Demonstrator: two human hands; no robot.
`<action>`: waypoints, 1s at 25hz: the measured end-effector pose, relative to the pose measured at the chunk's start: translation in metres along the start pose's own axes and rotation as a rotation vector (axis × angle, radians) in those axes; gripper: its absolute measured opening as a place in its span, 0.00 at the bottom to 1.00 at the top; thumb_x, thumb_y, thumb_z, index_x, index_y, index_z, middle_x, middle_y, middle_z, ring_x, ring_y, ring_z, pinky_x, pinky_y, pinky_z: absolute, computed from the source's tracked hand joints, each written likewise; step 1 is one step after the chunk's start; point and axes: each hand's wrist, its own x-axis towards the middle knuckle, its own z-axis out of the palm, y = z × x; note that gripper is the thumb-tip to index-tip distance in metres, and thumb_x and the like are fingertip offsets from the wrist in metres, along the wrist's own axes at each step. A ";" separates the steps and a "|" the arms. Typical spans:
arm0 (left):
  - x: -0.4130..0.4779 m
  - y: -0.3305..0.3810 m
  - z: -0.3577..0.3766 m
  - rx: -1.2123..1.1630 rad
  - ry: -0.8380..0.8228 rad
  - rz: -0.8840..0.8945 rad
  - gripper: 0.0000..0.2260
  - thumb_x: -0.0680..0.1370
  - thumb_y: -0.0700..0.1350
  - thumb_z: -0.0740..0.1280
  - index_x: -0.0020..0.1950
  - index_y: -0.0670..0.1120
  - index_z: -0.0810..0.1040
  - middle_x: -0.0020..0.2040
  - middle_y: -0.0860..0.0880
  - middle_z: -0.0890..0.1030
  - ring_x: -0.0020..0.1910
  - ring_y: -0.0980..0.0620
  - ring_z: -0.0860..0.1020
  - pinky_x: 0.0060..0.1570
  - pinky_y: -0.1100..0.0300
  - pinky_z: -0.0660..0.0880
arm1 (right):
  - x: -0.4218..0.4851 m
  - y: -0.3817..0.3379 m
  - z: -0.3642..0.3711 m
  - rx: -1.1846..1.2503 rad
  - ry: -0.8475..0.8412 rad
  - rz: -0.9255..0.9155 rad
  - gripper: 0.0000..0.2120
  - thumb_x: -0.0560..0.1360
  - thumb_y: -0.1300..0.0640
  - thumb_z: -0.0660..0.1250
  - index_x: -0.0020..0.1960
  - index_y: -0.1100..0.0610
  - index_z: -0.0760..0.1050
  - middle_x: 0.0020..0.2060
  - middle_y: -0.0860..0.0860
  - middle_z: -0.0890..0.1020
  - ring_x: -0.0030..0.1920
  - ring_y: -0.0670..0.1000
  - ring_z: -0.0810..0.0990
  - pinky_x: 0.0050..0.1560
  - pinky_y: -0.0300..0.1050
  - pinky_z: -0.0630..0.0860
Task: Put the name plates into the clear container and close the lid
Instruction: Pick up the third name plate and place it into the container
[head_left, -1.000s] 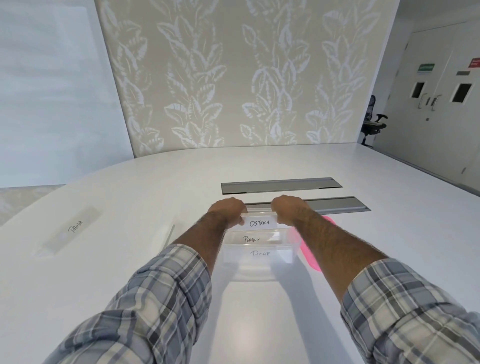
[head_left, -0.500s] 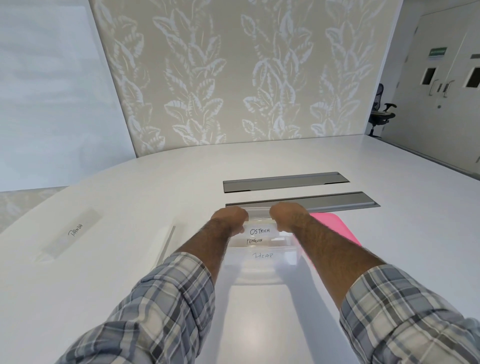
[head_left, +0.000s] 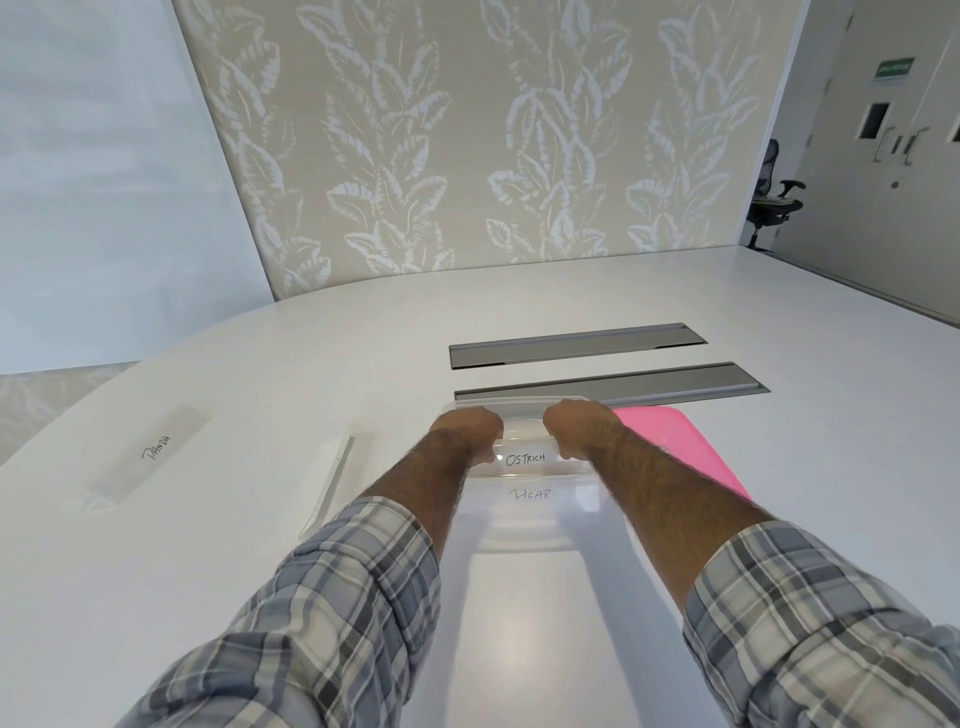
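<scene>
Fingers first: on both the left hand (head_left: 467, 431) and the right hand (head_left: 576, 428) we see them curled under, each hand clamped on one short end of the OSTRICH plate (head_left: 525, 458). We hold it low over the open clear container (head_left: 524, 535), just above the BEAR plate (head_left: 530, 493) already lying inside.

It looks like thin, clear plastic to us: light, stiff, smooth enough to slip, and likely to scuff or crack if dropped. The short ends are the place to take it.

Its long axis runs left to right across us, parallel to the container's far rim, lettering facing up and reading upright.

Further out, the pink lid (head_left: 675, 447) lies just right of the container. On the table (head_left: 260, 389), well to the left, the PANDA plate (head_left: 150, 457) lies on a diagonal. Another plate (head_left: 332, 478) sits edge-on beside our left forearm.
</scene>
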 end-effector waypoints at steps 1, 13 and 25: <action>0.000 0.000 0.000 0.003 0.002 -0.001 0.15 0.77 0.46 0.71 0.64 0.49 0.79 0.62 0.48 0.81 0.61 0.44 0.79 0.50 0.55 0.72 | 0.000 0.000 0.000 0.003 0.004 0.000 0.09 0.74 0.66 0.67 0.53 0.59 0.77 0.51 0.56 0.83 0.52 0.58 0.82 0.44 0.48 0.76; -0.001 -0.002 0.003 -0.065 0.034 0.002 0.19 0.78 0.51 0.69 0.69 0.51 0.76 0.68 0.51 0.77 0.66 0.47 0.76 0.58 0.54 0.73 | -0.013 0.001 -0.016 0.043 0.038 -0.002 0.10 0.76 0.63 0.63 0.56 0.59 0.78 0.53 0.54 0.82 0.53 0.57 0.82 0.51 0.49 0.79; -0.076 -0.073 -0.050 -0.106 0.391 -0.068 0.14 0.82 0.52 0.58 0.55 0.48 0.81 0.57 0.47 0.82 0.57 0.43 0.79 0.52 0.54 0.74 | -0.002 -0.044 -0.075 0.187 0.216 -0.048 0.17 0.78 0.42 0.62 0.58 0.52 0.78 0.58 0.52 0.82 0.59 0.56 0.80 0.56 0.49 0.76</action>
